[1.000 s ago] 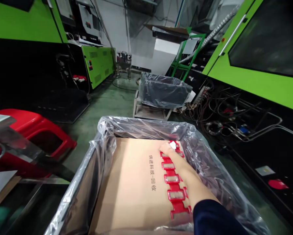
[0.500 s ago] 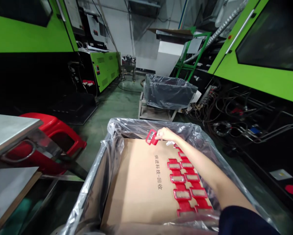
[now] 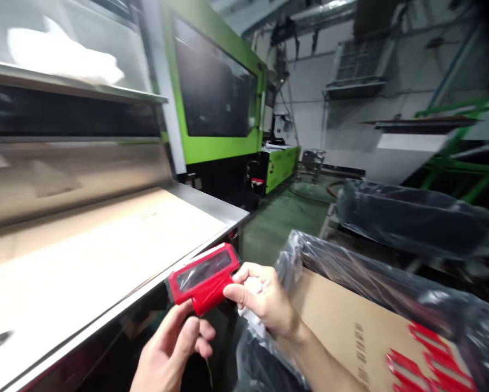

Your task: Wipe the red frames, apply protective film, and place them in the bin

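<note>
My right hand [image 3: 264,296] pinches a glossy red plastic frame [image 3: 209,291] with a long rectangular window, gripping its right end between thumb and fingers. A crumpled white cloth [image 3: 254,318] is tucked in the same hand. Below the frame's left side is my left hand [image 3: 174,343], fingers apart; its index fingertip is at the lower edge, thumb clear of it. Several similar red plastic parts [image 3: 409,370] lie on the cardboard sheet [image 3: 329,305] inside the plastic-lined bin at right.
A brightly lit workbench [image 3: 211,201] with a metal edge fills the left side. The plastic-lined bin [image 3: 293,245] stands at right, with another lined bin [image 3: 391,212] behind it. A green machine [image 3: 215,147] and green floor [image 3: 264,228] lie beyond.
The view has swung left to the workbench. My right hand has brought the red frame out from over the bin, and my left hand has come into view beside it.
</note>
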Motion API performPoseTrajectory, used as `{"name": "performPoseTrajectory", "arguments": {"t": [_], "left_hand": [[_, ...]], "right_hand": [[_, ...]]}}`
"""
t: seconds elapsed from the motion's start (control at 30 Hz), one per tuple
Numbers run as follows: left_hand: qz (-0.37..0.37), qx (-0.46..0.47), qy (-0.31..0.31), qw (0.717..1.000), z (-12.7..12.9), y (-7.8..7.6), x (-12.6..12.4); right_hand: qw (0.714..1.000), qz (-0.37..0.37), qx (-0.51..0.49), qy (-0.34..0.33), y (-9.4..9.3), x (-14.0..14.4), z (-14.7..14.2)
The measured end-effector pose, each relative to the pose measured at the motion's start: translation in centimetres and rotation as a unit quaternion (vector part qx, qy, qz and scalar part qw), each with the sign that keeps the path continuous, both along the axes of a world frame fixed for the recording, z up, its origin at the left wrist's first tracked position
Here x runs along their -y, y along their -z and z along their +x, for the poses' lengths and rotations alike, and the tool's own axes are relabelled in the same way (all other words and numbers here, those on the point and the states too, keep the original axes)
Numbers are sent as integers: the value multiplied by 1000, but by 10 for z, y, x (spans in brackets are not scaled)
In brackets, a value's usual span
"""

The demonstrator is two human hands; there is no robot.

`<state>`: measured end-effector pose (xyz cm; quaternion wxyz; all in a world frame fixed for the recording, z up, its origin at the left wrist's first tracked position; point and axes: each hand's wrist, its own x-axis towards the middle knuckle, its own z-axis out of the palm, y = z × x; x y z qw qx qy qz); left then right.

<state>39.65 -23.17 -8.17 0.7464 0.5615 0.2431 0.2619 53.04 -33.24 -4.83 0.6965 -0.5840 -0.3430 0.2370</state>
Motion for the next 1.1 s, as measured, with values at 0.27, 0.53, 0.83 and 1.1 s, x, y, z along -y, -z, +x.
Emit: {"name": "performPoseTrajectory", "arguments": {"t": [0.27, 0.53, 0.83, 1.1], "left_hand": [[76, 95, -128, 984, -99, -94, -54], [198, 152, -250, 935, -170, -157, -92], [269, 173, -292, 901, -205, -193, -101], [290, 167, -282, 899, -211, -193, -111]], "right_hand": [[981, 110, 28, -160, -72, -95, -95], [941, 236, 169, -173, -144, -147, -135], [907, 302, 237, -175, -200, -172, -165], [892, 320, 287, -139, -203, -179, -175]]}}
